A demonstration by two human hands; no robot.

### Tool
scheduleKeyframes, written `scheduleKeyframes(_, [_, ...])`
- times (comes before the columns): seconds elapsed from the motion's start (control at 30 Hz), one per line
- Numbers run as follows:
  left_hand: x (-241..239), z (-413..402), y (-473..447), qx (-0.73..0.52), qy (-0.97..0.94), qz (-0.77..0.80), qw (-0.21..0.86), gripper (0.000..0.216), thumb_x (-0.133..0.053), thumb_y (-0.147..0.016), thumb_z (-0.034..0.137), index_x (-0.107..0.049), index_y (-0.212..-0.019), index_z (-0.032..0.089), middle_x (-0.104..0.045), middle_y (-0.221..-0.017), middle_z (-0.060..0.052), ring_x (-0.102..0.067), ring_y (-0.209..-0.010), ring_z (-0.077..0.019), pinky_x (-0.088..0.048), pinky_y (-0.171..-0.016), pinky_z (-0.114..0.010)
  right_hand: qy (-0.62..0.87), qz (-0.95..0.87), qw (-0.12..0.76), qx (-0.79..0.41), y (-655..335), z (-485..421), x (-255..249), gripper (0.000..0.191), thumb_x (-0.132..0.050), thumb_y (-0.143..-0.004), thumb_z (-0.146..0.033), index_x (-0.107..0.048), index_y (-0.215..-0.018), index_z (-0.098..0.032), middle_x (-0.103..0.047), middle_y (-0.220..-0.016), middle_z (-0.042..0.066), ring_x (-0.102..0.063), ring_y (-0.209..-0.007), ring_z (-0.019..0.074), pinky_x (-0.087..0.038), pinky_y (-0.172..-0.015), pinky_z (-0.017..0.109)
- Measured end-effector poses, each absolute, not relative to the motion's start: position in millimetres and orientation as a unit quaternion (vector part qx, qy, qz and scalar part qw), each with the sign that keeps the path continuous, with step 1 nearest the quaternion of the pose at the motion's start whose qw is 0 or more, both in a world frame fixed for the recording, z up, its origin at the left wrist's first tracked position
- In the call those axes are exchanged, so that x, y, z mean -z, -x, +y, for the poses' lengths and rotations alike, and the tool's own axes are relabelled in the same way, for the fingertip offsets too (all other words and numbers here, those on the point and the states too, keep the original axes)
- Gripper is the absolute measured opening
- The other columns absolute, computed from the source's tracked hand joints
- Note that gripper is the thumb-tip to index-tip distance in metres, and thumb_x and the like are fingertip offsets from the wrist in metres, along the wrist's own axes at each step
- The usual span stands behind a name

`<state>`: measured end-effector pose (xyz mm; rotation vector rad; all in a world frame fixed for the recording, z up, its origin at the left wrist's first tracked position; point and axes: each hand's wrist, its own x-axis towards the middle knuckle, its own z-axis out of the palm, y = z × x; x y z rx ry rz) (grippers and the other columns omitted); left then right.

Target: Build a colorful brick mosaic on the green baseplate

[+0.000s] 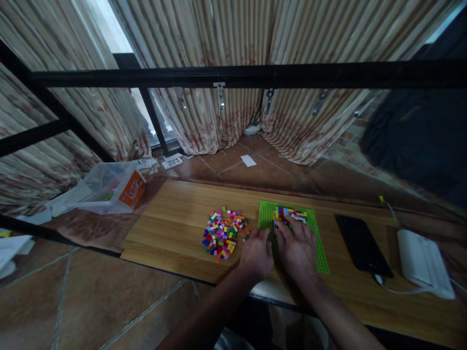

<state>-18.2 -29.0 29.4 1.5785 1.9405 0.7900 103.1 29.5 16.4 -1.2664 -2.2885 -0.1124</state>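
Note:
A bright green studded baseplate [321,253] lies on the wooden table in front of me. Toward its far side stands a low build of small toy bricks [292,212] in yellow, red, blue, white and other colours. My right hand [297,245] rests over the plate, fingers curled down at the near side of that build; whatever the fingertips grip is hidden. At the plate's left edge is my left hand [257,253], its fingers drawn together, and I cannot make out what is in them. A loose pile of multicoloured bricks [222,233] lies to the left of it.
On the right of the wooden table [168,228] lie a black phone [363,245] with a cable and a white power bank [425,260]. A clear plastic box [109,180] with an orange label sits on the floor at left. A black rail [241,77] crosses before striped curtains [204,34].

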Motion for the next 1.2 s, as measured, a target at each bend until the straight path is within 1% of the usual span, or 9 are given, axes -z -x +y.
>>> scheduleKeyframes(0.17, [-23.8, -61.7, 47.0, -0.378, -0.57, 0.691, 0.234, 0.034, -0.047, -0.086, 0.011, -0.063, -0.115, 0.019, -0.064, -0.117, -0.011, -0.063, -0.105, -0.0226, -0.052, -0.094, -0.036, 0.408, -0.866, 0.277, -0.086, -51.0, 33.0, -22.0, 0.032, -0.042, -0.097, -0.027, -0.07, -0.11, -0.017, -0.063, -0.115, 0.012, -0.054, -0.109, 0.0254, -0.043, -0.095, 0.038])
scheduleKeyframes(0.23, [-22.7, -72.1, 59.7, -0.395, -0.563, 0.69, 0.223, 0.029, -0.047, -0.087, 0.011, -0.065, -0.108, 0.02, -0.066, -0.109, -0.01, -0.064, -0.099, -0.0208, -0.053, -0.088, -0.034, 0.419, -0.864, 0.248, -0.131, -28.5, 40.4, -18.6, 0.03, -0.046, -0.096, -0.028, -0.07, -0.108, -0.017, -0.064, -0.112, 0.012, -0.055, -0.105, 0.0248, -0.044, -0.093, 0.036])
scheduleKeyframes(0.33, [-19.7, -84.2, 75.9, -0.422, -0.555, 0.688, 0.202, 0.025, -0.045, -0.092, 0.014, -0.065, -0.106, 0.021, -0.067, -0.101, -0.008, -0.064, -0.091, -0.0183, -0.053, -0.081, -0.031, 0.441, -0.86, 0.192, -0.17, -5.1, 53.7, -10.8, 0.026, -0.049, -0.094, -0.027, -0.071, -0.103, -0.018, -0.065, -0.107, 0.011, -0.056, -0.102, 0.024, -0.043, -0.093, 0.034])
scheduleKeyframes(0.53, [-12.9, -93.6, 92.1, -0.453, -0.546, 0.679, 0.189, 0.023, -0.047, -0.094, 0.017, -0.065, -0.108, 0.02, -0.067, -0.101, -0.008, -0.064, -0.092, -0.0178, -0.053, -0.082, -0.03, 0.425, -0.867, 0.172, -0.193, 9.7, 73.3, -2.7, 0.027, -0.051, -0.092, -0.023, -0.07, -0.11, -0.016, -0.063, -0.106, 0.011, -0.058, -0.103, 0.0222, -0.042, -0.095, 0.033])
scheduleKeyframes(0.7, [-13.1, -92.4, 96.2, -0.459, -0.525, 0.686, 0.209, 0.024, -0.047, -0.093, 0.016, -0.065, -0.108, 0.019, -0.067, -0.103, -0.009, -0.065, -0.093, -0.0171, -0.054, -0.085, -0.03, 0.406, -0.873, 0.169, -0.211, 8.6, 81.8, -0.5, 0.017, -0.057, -0.088, -0.022, -0.073, -0.096, -0.021, -0.061, -0.106, 0.008, -0.059, -0.1, 0.0189, -0.044, -0.093, 0.031])
scheduleKeyframes(0.87, [-13.6, -88.4, 99.5, -0.473, -0.522, 0.681, 0.201, 0.024, -0.047, -0.092, 0.015, -0.065, -0.107, 0.019, -0.068, -0.104, -0.009, -0.065, -0.094, -0.0172, -0.054, -0.085, -0.03, 0.397, -0.872, 0.177, -0.225, 3.1, 82.7, 0.9, 0.008, -0.062, -0.084, -0.021, -0.07, -0.085, -0.02, -0.063, -0.097, 0.005, -0.059, -0.095, 0.018, -0.046, -0.09, 0.031])
scheduleKeyframes(0.93, [-13.3, -87.2, 99.9, -0.48, -0.523, 0.678, 0.194, 0.024, -0.047, -0.092, 0.014, -0.065, -0.106, 0.019, -0.068, -0.103, -0.009, -0.065, -0.093, -0.0168, -0.054, -0.085, -0.03, 0.392, -0.873, 0.179, -0.229, 1.5, 81.1, 0.7, 0.008, -0.062, -0.085, -0.021, -0.07, -0.087, -0.02, -0.064, -0.095, 0.005, -0.059, -0.095, 0.018, -0.046, -0.089, 0.031])
scheduleKeyframes(1.07, [-12.5, -86.7, 104.2, -0.478, -0.524, 0.682, 0.178, 0.024, -0.047, -0.092, 0.015, -0.065, -0.107, 0.018, -0.069, -0.104, -0.009, -0.065, -0.096, -0.0166, -0.053, -0.087, -0.029, 0.382, -0.877, 0.18, -0.23, 0.3, 77.8, 0.1, 0.017, -0.059, -0.088, -0.022, -0.07, -0.1, -0.019, -0.064, -0.102, 0.007, -0.059, -0.099, 0.019, -0.044, -0.092, 0.032])
scheduleKeyframes(1.2, [-18.6, -79.0, 125.2, -0.446, -0.487, 0.735, 0.153, 0.027, -0.047, -0.092, 0.017, -0.065, -0.112, 0.019, -0.068, -0.109, -0.008, -0.065, -0.101, -0.0169, -0.051, -0.091, -0.028, 0.377, -0.881, 0.172, -0.228, -0.3, 74.7, -0.6, 0.018, -0.057, -0.09, -0.022, -0.073, -0.098, -0.019, -0.063, -0.103, 0.009, -0.058, -0.1, 0.0206, -0.044, -0.092, 0.033])
